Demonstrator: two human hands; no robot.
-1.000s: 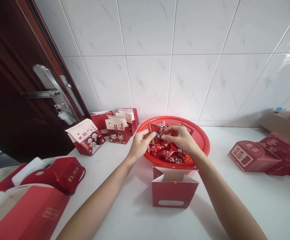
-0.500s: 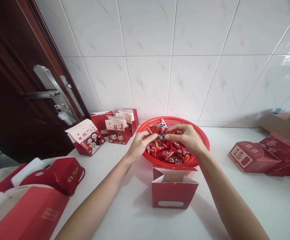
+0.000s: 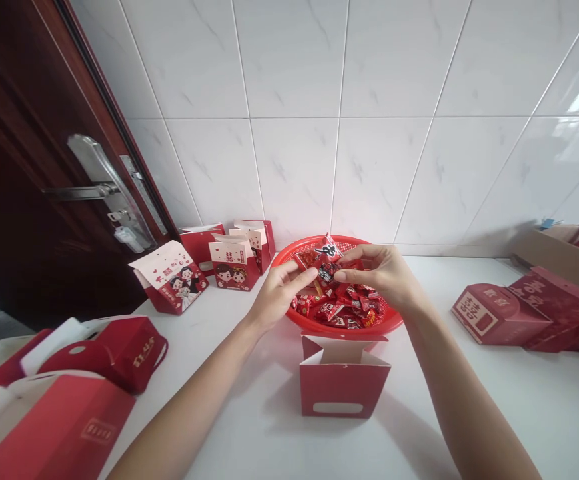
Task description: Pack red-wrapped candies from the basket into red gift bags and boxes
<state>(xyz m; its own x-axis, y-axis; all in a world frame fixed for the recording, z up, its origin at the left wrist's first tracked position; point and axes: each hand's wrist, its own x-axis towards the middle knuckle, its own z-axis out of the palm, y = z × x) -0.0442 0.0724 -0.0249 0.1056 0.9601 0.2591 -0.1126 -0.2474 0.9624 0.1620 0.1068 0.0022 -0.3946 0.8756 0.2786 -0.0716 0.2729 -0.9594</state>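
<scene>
My left hand and my right hand are both closed over a red plastic basket heaped with wrapped candies. Between my fingertips is a red and black wrapped candy, pinched from either side. Another red packet with a white and black print stands up just behind it; whether it is held too I cannot tell. In front of the basket, nearer to me, a red paper gift box stands upright with its top open.
Several printed gift boxes stand at the back left by a dark door. Larger red boxes fill the front left. On the right lie more red boxes and a brown carton. A tiled wall closes the back.
My view has shifted slightly. My right hand has turned and moved a little rightward, while both hands keep their pinch on the candy.
</scene>
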